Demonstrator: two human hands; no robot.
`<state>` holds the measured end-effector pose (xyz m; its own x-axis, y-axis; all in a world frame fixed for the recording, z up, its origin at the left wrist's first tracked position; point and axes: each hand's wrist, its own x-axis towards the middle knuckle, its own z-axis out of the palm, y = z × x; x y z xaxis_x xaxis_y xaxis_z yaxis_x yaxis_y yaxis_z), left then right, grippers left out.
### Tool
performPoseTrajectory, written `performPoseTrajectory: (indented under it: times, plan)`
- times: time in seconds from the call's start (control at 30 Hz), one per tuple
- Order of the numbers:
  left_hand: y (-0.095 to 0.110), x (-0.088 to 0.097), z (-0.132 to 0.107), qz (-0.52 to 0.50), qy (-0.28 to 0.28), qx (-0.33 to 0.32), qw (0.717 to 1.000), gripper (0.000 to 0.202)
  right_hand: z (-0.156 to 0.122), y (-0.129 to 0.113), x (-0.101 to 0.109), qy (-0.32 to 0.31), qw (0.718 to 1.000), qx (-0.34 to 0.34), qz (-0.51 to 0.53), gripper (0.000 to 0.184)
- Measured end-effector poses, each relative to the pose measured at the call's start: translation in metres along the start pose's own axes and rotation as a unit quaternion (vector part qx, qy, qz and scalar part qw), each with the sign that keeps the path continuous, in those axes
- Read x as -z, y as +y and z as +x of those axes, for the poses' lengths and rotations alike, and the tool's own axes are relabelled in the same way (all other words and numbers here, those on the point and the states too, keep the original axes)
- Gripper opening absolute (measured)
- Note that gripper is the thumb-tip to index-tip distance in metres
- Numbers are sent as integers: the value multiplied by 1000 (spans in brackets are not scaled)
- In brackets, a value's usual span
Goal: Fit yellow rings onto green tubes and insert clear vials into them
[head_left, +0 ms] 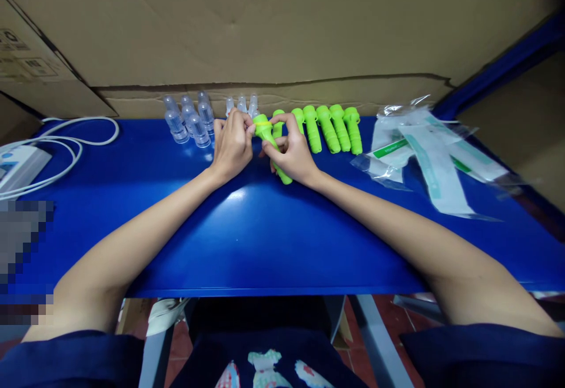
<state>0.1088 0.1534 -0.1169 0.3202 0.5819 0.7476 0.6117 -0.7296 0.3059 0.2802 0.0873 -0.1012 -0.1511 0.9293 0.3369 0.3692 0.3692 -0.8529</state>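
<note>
Both hands meet at a lime-green flashlight-shaped tube (282, 173), which is tilted with its wide head up and away from me. A thin yellow band (263, 124) runs around that head. My left hand (233, 143) is closed, its thumb and fingertips pinching the head's left edge at the band. My right hand (293, 151) wraps the tube from the right, with the index finger at the head and the thumb on the body. Several similar green tubes (329, 129) lie in a row just behind my right hand. My fingers hide part of the held tube.
Clear plastic bottle-shaped pieces (194, 123) stand left of my hands, with smaller clear pieces (242, 104) behind. Plastic packets (435, 158) are heaped at right. A white cable (75, 141) loops at left on the blue table (247, 246). Cardboard (265, 29) walls the back.
</note>
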Motion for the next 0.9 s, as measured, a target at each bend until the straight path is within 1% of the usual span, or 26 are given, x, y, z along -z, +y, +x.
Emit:
performPoseTrajectory:
  times: [0.1,0.17,0.3,0.4,0.5,0.6,0.77,0.83,0.9]
  plan:
    - [1,2,-1,-5,2,11,1000,39,0,-3,0,-8,1000,-5,-13,61]
    - [1,3,-1,-5,4,5,1000,38,-1,-3,0,-12,1000,-11,-17,58]
    - [-2,6,-1,-7,-16,-42,999,35,-3,3,-3,6,1000,-27,-2,56]
    - [-6,9,2,-43,-28,-66,997,31,-6,8,-5,22,999,-30,6,58]
    - [-7,11,5,-91,-19,-58,994,26,-7,9,-6,34,999,-29,6,57]
    - [-5,13,4,-116,-17,-59,991,25,-7,9,-6,41,999,-27,12,57]
    - [4,14,-1,-122,-30,-116,985,29,-4,14,-5,63,997,-23,33,62]
    - [7,13,-1,-118,-28,-111,986,27,-4,15,-5,69,997,-22,31,64]
    - [8,12,-1,-122,-17,-90,988,29,-4,15,-6,70,997,-19,15,65]
